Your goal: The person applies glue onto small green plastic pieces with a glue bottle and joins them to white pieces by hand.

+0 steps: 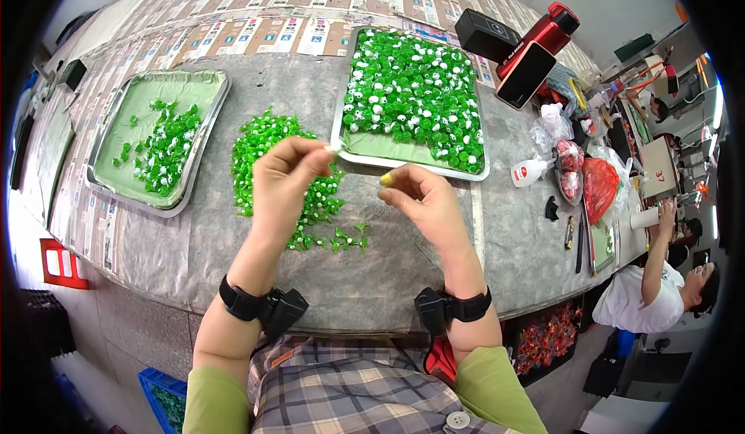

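My left hand [287,182] is closed in a pinch on a small white-and-green piece [336,147] at its thumb and fingertips. To its right, my right hand [423,201] has its thumb and forefinger bent toward each other, with something yellow on one fingertip; anything between them is too small to make out. Beneath and behind my left hand lies a pile of small green pieces with white dots [260,151]. Beyond both hands, a metal tray [349,157] is thickly filled with green pieces bearing white balls. At the left, another tray [97,182] with a pale green lining holds fewer of them.
A red bottle [547,31], a phone [526,76] and a black box [487,35] stand back right. A white bottle [528,172], red plastic bag [600,190] and pens [570,233] lie at the right. A person in white [652,294] works beyond. A blue crate [159,399] sits below left.
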